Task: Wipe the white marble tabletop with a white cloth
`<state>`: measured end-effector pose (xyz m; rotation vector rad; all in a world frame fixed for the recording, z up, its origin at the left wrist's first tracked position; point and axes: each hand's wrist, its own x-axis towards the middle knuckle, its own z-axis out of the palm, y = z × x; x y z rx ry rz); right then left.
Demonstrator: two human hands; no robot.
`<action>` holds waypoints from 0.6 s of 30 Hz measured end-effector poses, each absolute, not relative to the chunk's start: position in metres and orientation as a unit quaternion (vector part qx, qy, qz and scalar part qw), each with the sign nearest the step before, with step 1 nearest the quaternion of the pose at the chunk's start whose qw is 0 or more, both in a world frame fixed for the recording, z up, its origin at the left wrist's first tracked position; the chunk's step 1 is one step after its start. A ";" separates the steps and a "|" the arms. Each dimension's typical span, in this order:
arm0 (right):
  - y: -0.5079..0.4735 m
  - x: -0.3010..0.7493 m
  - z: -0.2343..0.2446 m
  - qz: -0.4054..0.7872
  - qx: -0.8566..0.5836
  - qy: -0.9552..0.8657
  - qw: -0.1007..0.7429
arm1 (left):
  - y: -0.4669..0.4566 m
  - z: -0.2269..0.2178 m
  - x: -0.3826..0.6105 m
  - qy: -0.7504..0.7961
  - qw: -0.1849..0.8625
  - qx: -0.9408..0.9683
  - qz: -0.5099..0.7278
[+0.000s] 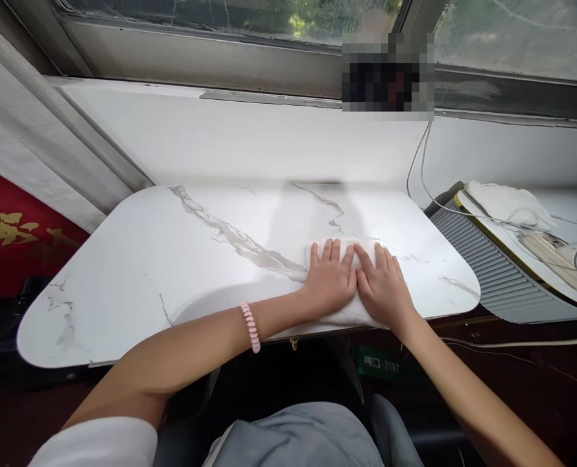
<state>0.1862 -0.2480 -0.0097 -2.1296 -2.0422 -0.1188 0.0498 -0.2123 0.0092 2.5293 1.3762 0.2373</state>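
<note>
Both palms press flat on a folded white cloth [349, 316] near the front edge of the white marble-patterned table [123, 272]. My left hand [330, 279] lies with its fingers stretched out toward the wall, and a pink coil band [250, 327] circles that wrist. Beside it, my right hand [384, 285] rests with its fingers spread on the same cloth, the two thumbs close together. Much of the cloth is hidden beneath the hands.
At the right stands a second table [573, 285] with a ribbed grey side, bearing a white towel [507, 204] and a beige power strip [558, 259]. White cables [422, 168] hang down the wall. A red cloth [21, 240] with gold lettering is at the left.
</note>
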 end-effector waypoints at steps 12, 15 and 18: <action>-0.081 0.183 0.003 0.017 -0.740 -0.664 0.106 | -0.050 0.006 0.059 0.520 0.116 0.833 0.147; -0.049 0.184 0.002 0.025 -0.738 -0.664 0.119 | -0.024 0.004 0.060 0.528 0.107 0.826 0.166; -0.027 0.184 -0.001 0.017 -0.732 -0.667 0.139 | -0.005 0.004 0.061 0.531 0.101 0.822 0.180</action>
